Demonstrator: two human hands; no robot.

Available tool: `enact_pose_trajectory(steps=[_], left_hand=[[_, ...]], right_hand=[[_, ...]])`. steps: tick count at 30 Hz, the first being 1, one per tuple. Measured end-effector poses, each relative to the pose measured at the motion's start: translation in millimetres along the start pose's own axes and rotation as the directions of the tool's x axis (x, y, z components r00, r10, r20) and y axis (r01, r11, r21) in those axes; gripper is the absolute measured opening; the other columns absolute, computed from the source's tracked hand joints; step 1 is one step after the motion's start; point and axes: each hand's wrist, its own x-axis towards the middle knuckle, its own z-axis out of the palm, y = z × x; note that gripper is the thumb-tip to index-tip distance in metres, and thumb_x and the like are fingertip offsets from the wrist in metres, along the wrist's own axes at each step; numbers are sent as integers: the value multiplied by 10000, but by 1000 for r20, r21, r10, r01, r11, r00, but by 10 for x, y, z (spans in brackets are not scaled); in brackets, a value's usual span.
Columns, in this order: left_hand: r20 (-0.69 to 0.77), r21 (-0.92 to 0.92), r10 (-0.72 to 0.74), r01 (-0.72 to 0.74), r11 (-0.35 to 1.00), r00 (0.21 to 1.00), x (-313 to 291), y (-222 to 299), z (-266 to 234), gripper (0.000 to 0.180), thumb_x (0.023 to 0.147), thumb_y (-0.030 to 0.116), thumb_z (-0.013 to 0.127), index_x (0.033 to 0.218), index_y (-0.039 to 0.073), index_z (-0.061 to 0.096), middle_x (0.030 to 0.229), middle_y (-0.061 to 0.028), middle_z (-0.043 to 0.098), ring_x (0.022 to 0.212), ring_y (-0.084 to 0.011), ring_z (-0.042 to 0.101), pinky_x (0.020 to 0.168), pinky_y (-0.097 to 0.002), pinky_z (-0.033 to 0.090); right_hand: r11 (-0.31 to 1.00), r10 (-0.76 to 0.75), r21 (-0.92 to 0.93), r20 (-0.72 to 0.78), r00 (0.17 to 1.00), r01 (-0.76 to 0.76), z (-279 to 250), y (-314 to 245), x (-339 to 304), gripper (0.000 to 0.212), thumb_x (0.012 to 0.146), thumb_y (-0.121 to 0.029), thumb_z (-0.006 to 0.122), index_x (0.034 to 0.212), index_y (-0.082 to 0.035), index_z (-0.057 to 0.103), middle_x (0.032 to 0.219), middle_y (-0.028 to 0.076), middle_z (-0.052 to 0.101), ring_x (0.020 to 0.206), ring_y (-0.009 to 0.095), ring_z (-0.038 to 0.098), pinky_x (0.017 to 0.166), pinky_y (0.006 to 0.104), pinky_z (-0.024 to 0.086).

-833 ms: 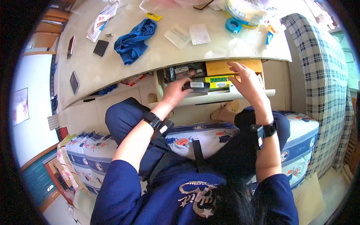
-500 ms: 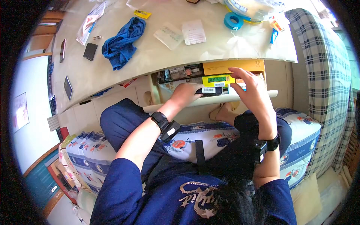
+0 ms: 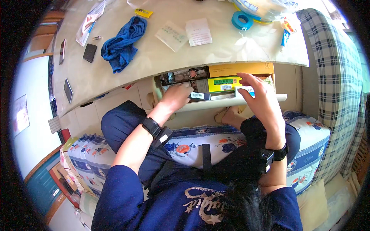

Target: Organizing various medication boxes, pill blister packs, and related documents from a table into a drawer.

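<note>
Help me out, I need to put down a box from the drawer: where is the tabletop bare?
Bare cream tabletop lies between the crumpled blue cloth and the two white paper slips, and along the front edge right of them, below the blue tape roll. The open drawer is packed with boxes, both hands, left hand and right hand, in it.

Yellow box [image 3: 224, 82] (drawer), desk papers [image 3: 198, 32]
</note>
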Motion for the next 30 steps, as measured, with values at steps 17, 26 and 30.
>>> enact_pose_trajectory(steps=[17,26,30], left_hand=[[-86,-398,-167,120,910,982,573,489,275,415,852,200,634,1258,156,560,953,-184,585,931,-329,582,839,-386,463],[-182,-311,-288,223,924,940,631,605,495,484,793,298,711,1182,74,530,1027,-201,539,948,-337,553,827,-395,456],[-99,-306,-333,290,907,938,477,791,135,388,824,212,676,1155,43,562,1006,-159,568,766,-231,615,715,-341,496]], right_hand=[[980,97,195,-293,951,-40,-380,35,13,208,844,-85,600,1046,-58,637,859,121,692,827,233,686,745,311,522],[968,114,252,-387,915,-14,-436,48,-54,185,843,-96,593,1015,-65,655,860,136,686,825,276,673,744,345,521],[972,117,235,-417,901,-17,-471,21,-112,164,841,-109,579,980,-62,654,847,144,674,820,307,657,744,380,519]])
